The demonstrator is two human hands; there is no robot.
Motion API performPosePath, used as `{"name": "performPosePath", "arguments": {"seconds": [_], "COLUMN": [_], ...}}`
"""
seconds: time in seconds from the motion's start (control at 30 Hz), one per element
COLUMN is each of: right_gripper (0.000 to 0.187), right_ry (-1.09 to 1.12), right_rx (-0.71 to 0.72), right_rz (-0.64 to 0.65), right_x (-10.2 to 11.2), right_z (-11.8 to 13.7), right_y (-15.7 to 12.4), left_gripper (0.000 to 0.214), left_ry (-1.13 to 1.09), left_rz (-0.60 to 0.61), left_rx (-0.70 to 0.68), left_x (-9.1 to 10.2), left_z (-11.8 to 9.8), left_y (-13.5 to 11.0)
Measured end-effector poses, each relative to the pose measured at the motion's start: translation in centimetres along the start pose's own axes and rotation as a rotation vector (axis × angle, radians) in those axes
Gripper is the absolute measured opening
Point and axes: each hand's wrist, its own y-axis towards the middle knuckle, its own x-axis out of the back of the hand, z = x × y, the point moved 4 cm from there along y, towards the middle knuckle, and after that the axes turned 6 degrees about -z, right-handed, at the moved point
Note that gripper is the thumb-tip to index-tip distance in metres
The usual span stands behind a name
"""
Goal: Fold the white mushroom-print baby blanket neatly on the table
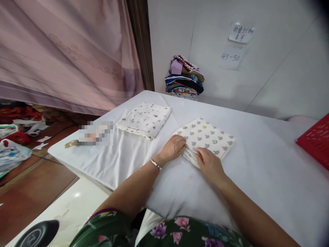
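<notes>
A folded white cloth [205,135] with grey apple-like prints and a few green and yellow ones lies on the white-covered table [257,164]. My left hand [174,147] grips the left end of its near edge, fingers curled and partly hidden. At the same edge, farther right, my right hand [209,164] pinches the stacked layers between thumb and fingers. The layers show between both hands, slightly bowed. To the left rests a second folded white cloth [146,118] with small scattered prints, apart from my hands.
A red plastic basket [317,140] stands at the right edge. Behind the table, a pile of folded fabrics [184,77] rises by the wall. A blurred-out item [96,133] lies on the table's left. A black round object [38,233] sits on a pale surface at lower left.
</notes>
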Motion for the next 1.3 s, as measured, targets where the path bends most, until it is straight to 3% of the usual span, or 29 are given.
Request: {"name": "performPosePath", "arguments": {"seconds": [0.43, 0.63, 0.87, 1.03, 1.3], "right_gripper": [0.023, 0.045, 0.043, 0.044, 0.042], "right_ry": [-0.100, -0.158, -0.055, -0.022, 0.000], "right_rx": [0.029, 0.063, 0.106, 0.120, 0.152], "right_rz": [0.088, 0.151, 0.070, 0.089, 0.067], "right_x": [0.05, -0.27, -0.21, 0.20, 0.29], "right_z": [0.42, 0.43, -0.14, 0.11, 0.16], "right_y": [0.32, 0.40, -0.03, -0.03, -0.17], "left_gripper": [0.007, 0.009, 0.012, 0.035, 0.025], "left_ry": [0.034, -0.029, -0.024, -0.033, -0.030], "left_rz": [0.002, -0.061, -0.045, -0.005, 0.020], "left_rx": [0.015, 0.069, 0.046, 0.013, 0.025], "left_x": [-0.33, -0.67, -0.71, -0.89, 0.07], "left_z": [0.20, 0.61, 0.61, 0.64, 0.39], "left_y": [0.11, 0.12, -0.12, -0.37, 0.03]}}
